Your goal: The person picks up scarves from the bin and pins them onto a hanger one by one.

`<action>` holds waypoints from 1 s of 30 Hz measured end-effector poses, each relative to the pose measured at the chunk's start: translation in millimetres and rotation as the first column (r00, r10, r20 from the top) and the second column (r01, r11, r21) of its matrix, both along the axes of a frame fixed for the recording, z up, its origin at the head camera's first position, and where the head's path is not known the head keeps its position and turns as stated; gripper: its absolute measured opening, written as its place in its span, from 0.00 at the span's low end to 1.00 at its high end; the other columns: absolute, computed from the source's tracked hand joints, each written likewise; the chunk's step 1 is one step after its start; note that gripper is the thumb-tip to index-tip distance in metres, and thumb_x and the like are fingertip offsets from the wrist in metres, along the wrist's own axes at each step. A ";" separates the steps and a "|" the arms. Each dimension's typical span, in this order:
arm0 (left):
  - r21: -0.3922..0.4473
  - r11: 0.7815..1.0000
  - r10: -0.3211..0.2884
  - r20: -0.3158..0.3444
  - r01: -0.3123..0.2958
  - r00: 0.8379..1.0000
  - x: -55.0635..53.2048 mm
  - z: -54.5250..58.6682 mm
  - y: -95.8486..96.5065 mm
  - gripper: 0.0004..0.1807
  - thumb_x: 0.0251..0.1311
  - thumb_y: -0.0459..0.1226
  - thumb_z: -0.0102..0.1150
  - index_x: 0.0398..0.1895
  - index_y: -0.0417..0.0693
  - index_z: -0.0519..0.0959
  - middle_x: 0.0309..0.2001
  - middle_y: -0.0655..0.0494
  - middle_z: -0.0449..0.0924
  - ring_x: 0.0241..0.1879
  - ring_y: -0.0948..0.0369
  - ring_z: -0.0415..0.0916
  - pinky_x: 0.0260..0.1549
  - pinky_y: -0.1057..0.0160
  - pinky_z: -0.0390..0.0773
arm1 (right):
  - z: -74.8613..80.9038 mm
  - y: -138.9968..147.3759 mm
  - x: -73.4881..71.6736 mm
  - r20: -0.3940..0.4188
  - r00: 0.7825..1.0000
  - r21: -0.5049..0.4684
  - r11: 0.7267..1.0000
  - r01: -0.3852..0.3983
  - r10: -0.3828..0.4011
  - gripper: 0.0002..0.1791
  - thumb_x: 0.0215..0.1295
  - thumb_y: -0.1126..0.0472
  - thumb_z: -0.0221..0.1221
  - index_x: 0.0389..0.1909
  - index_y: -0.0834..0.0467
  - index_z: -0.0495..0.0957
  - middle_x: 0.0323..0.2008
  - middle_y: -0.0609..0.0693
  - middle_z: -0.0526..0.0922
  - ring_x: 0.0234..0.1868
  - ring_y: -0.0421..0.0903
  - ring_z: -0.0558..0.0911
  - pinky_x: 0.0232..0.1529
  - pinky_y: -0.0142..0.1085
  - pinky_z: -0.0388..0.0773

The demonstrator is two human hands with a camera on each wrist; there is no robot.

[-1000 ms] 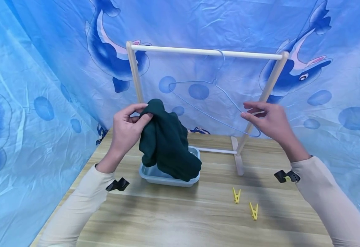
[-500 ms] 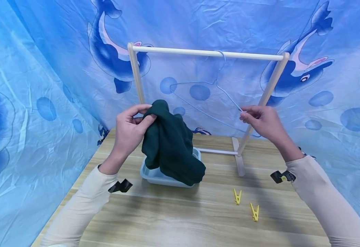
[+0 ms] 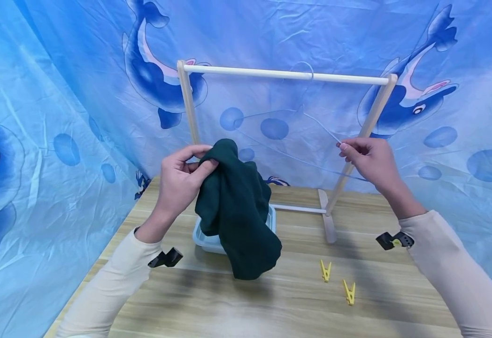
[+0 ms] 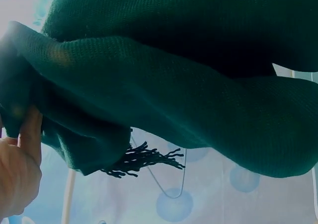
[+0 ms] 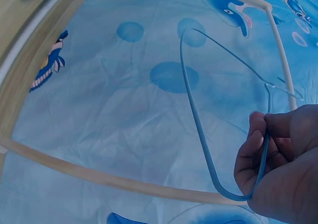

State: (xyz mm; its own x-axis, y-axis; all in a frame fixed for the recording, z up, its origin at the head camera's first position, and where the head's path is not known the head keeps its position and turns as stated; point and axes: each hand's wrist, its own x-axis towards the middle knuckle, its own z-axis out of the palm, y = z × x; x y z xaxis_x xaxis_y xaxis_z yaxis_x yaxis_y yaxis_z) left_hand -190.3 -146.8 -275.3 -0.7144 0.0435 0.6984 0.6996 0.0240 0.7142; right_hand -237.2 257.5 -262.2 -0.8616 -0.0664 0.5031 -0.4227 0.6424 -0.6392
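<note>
My left hand (image 3: 180, 178) pinches the upper end of a dark green scarf (image 3: 246, 225) between thumb and fingers. The scarf hangs in folds in front of a light blue basin (image 3: 209, 245), and a fringed end (image 4: 144, 160) shows in the left wrist view. With thumb and fingers, my right hand (image 3: 368, 157) grips the right shoulder of a thin blue wire hanger (image 3: 323, 126). The hanger's hook stands raised at the rack's top rod (image 3: 246, 72); whether it touches the rod I cannot tell. In the right wrist view the wire (image 5: 198, 127) passes through the fingers.
Two yellow clothespins (image 3: 326, 271) lie on the wooden table (image 3: 288, 300) at the right. The rack's right upright (image 3: 372, 115) stands close behind my right hand. A blue curtain with printed dolphins (image 3: 157, 51) surrounds the table.
My right hand has taken hold of the hanger, and the hook has risen at the rod. The scarf has shifted slightly right, and its lower end hangs lower.
</note>
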 end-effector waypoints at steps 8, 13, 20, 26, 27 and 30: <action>0.000 0.999 -0.032 -0.003 0.032 0.999 6.7 1.3 3.1 0.12 0.64 0.31 0.67 0.48 0.33 0.84 0.38 0.47 0.83 0.30 0.59 0.88 0.36 0.65 0.85 | 17.0 8.0 10.3 0.012 0.999 0.025 0.999 0.036 -0.037 0.20 0.76 0.51 0.59 0.52 0.64 0.85 0.34 0.49 0.88 0.32 0.31 0.82 0.33 0.22 0.77; -0.018 0.999 -0.046 -0.008 0.046 0.999 9.2 1.7 6.2 0.12 0.65 0.31 0.67 0.49 0.33 0.84 0.38 0.48 0.83 0.30 0.59 0.88 0.36 0.66 0.85 | 28.1 12.0 15.3 -0.010 0.998 0.036 0.998 0.058 -0.058 0.21 0.76 0.50 0.58 0.53 0.64 0.85 0.33 0.46 0.87 0.32 0.31 0.81 0.33 0.21 0.77; -0.039 0.998 -0.042 0.024 0.043 0.999 12.0 4.7 8.7 0.11 0.65 0.29 0.65 0.50 0.35 0.85 0.39 0.49 0.83 0.30 0.59 0.88 0.35 0.65 0.85 | 38.3 18.8 25.7 -0.052 0.997 0.019 0.998 0.059 -0.058 0.20 0.75 0.52 0.59 0.52 0.64 0.85 0.28 0.27 0.81 0.32 0.28 0.82 0.35 0.18 0.77; -0.058 0.998 -0.038 0.036 0.040 0.999 14.1 6.0 10.9 0.12 0.65 0.26 0.64 0.51 0.34 0.84 0.39 0.51 0.81 0.30 0.60 0.88 0.34 0.66 0.84 | 31.0 19.3 32.4 -0.099 0.995 0.006 1.000 0.013 -0.013 0.15 0.74 0.57 0.61 0.50 0.63 0.87 0.29 0.28 0.83 0.31 0.31 0.82 0.33 0.20 0.77; -0.060 0.997 -0.038 0.036 0.040 0.999 14.4 5.9 11.3 0.12 0.65 0.26 0.64 0.51 0.34 0.84 0.39 0.51 0.82 0.31 0.60 0.88 0.35 0.66 0.84 | 28.7 18.5 33.4 -0.109 0.994 0.004 1.000 0.003 -0.002 0.14 0.74 0.58 0.61 0.50 0.63 0.87 0.28 0.28 0.83 0.30 0.32 0.82 0.32 0.20 0.77; -0.055 0.997 -0.049 0.040 0.051 0.998 14.7 5.2 12.8 0.12 0.65 0.25 0.63 0.51 0.33 0.83 0.41 0.52 0.82 0.31 0.61 0.88 0.35 0.66 0.84 | 21.8 15.3 37.1 -0.128 0.992 0.007 1.000 -0.021 0.022 0.13 0.74 0.60 0.61 0.48 0.64 0.88 0.28 0.30 0.83 0.28 0.33 0.81 0.29 0.21 0.76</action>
State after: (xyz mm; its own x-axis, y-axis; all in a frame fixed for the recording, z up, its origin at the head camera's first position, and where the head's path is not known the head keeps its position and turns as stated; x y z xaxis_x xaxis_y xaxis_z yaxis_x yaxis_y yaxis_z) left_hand -175.6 -134.0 -270.1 -0.7368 0.1179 0.6657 0.6728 0.0305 0.7392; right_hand -200.1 272.8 -240.3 -0.7883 -0.0874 0.6090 -0.5148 0.6356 -0.5753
